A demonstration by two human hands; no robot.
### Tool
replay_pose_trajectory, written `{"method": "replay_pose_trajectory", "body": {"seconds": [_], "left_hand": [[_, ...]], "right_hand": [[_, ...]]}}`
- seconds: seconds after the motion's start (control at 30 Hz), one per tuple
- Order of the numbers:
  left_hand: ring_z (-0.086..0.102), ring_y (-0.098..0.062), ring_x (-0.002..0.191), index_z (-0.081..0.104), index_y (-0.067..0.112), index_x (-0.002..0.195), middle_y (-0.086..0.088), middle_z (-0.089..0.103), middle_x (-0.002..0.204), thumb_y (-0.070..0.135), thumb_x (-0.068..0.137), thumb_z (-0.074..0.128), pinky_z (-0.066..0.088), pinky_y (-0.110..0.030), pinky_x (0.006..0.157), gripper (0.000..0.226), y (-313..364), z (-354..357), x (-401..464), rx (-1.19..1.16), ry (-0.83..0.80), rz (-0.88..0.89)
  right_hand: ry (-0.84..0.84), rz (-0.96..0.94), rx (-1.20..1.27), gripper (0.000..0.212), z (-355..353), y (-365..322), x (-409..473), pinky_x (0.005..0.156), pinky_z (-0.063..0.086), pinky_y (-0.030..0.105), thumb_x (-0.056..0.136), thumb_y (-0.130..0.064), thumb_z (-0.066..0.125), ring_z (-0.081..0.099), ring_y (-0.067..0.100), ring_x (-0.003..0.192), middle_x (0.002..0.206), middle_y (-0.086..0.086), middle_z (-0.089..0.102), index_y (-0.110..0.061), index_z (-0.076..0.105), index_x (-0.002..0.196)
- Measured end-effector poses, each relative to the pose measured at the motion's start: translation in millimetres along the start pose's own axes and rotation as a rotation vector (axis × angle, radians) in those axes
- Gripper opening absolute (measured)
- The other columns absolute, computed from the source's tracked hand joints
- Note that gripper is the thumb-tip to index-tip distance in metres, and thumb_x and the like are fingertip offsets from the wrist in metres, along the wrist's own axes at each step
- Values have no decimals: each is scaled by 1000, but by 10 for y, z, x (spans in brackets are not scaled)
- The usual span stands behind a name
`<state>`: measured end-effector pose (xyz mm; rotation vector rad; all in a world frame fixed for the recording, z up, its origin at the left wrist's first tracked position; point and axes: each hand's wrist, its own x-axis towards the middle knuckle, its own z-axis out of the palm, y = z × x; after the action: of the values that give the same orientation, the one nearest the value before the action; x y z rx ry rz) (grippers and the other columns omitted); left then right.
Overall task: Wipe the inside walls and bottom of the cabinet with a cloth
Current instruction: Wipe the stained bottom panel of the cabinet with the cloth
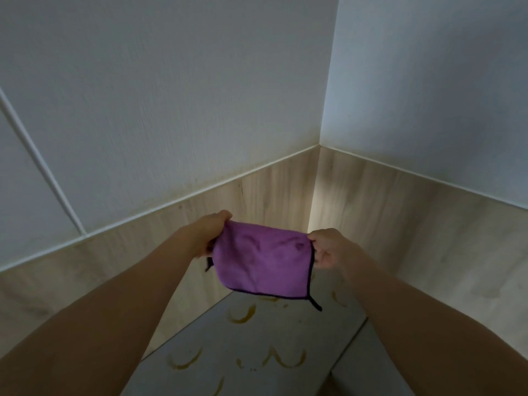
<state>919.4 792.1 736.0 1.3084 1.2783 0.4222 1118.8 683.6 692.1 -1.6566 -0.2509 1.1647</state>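
Observation:
A purple cloth (263,264) with a dark hem hangs spread between both hands, above the cabinet bottom (257,347). My left hand (207,235) pinches its upper left corner. My right hand (328,248) pinches its upper right edge. A dark loop dangles from the cloth's lower right corner. The grey cabinet bottom carries several yellow-brown curved stains. Light wood cabinet walls (400,224) meet in a corner behind the cloth.
White wall panels (171,95) rise above the wood walls, with a thin white trim strip (200,192) along the joint. A lighter strip (311,212) runs down the corner. Both forearms reach in from the bottom edge.

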Motion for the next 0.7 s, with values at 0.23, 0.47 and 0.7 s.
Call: {"method": "replay_pose_trajectory", "body": {"seconds": [0.23,0.47,0.7], "left_hand": [[53,-20,75,54,6,99,-10,56,85,17,89,64,46,-31,69,19,8,22,38,-59,140,-29],[48,-18,71,59,-6,113,-12,55,104,8,87,65,39,-26,63,31,96,52,177,-93,163,0],[48,-33,122,46,-5,128,-22,47,134,0,76,74,41,-40,103,59,184,26,250,-61,203,114]], "right_hand": [[132,-238,58,22,-111,-212,-6,62,43,29,82,11,57,46,16,64,76,9,49,-9,52,73],[144,-337,163,23,-260,-286,-108,54,50,20,80,20,56,56,16,65,78,11,60,2,66,92],[229,-466,-415,34,-419,-392,-58,67,49,23,71,14,71,55,17,77,84,9,58,8,65,104]]}}
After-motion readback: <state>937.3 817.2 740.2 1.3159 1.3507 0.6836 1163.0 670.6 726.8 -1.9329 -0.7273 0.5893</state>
